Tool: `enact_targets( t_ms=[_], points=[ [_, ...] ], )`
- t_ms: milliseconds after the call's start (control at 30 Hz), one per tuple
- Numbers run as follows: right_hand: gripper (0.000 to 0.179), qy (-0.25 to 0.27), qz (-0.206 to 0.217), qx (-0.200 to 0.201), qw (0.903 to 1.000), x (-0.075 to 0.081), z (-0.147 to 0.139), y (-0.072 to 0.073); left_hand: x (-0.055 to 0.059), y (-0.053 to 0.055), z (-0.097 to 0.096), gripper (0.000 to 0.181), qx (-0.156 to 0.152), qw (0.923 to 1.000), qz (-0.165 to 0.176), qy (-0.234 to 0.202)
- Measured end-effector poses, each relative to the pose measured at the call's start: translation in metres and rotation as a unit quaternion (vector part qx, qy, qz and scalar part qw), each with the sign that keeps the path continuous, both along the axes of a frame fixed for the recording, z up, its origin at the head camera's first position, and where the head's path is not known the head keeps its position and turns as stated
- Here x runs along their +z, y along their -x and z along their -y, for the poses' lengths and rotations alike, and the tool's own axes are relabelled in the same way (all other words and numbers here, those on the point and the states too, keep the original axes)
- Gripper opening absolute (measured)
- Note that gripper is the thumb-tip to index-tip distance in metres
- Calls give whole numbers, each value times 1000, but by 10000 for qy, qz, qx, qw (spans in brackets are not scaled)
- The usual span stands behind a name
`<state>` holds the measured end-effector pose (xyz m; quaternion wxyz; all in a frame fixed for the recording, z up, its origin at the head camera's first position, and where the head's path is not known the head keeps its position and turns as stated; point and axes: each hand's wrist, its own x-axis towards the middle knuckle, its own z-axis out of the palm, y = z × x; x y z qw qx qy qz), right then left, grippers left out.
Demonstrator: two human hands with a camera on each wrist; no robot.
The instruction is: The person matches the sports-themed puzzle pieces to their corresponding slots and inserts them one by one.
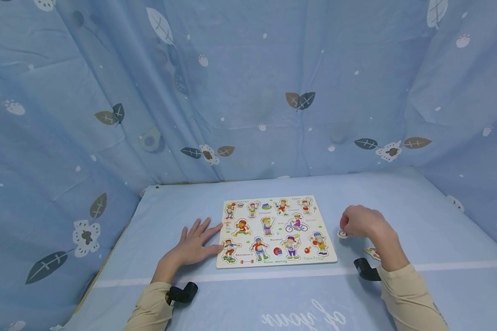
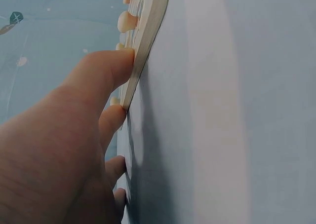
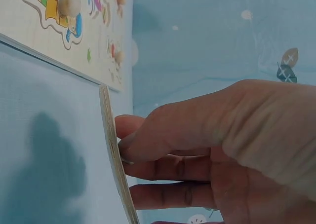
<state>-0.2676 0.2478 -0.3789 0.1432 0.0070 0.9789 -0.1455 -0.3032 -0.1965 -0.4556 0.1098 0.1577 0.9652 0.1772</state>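
Note:
A white wooden knob puzzle board with printed sports figures lies flat on the table, several figure pieces sitting in it. Spread fingers of my left hand touch the board's left edge; in the left wrist view the thumb presses against that edge. To the right of the board, my right hand pinches a loose puzzle piece by its knob, just above the table. Its printed face is mostly hidden under the fingers in the head view. Another loose piece lies by the right wrist, partly covered by it.
A light blue cloth with a white stripe covers the table. Blue curtains with leaf and flower prints hang behind it and at both sides. Each wrist wears a black camera mount, such as the left one.

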Motion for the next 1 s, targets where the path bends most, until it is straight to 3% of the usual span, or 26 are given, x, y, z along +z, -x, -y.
enact_targets(
  t_ms=[467,1000],
  points=[
    [11,63,-296,102,9995,0,0,4,2,-1,1,73,-102,9999,-17,-56],
    [21,381,-951,519,9934,-6,13,11,0,0,1,73,-60,9999,-75,-62]
  ],
)
